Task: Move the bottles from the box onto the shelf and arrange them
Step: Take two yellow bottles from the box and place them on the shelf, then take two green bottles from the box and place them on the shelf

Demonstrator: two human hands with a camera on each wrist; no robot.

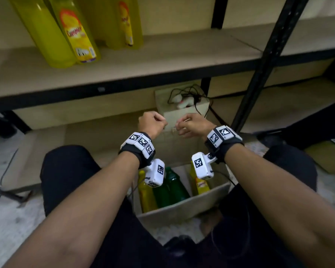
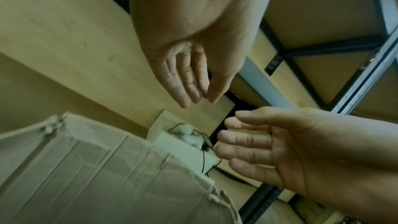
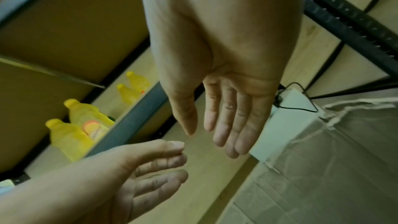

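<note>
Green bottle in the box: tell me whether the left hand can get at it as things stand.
Probably yes. The green bottle stands upright in the open box, its cap uncovered. The left hand holds nothing, fingers relaxed, above the box's far side. Yellow bottles crowd beside it, not over it.

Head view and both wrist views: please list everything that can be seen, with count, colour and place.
Tall yellow plastic bottles: four, yellow, standing on the shelf, upper left.
Wooden shelf board with black metal frame: one, beige and black, in front of the person.
Open cardboard box: one, brown, on the floor between the knees.
Yellow bottles in the box: two visible.
Green bottles in the box: two visible.
Small beige box with black cables: one, under the shelf.
Left hand: empty, above the box.
Right hand: empty, beside it.
</note>
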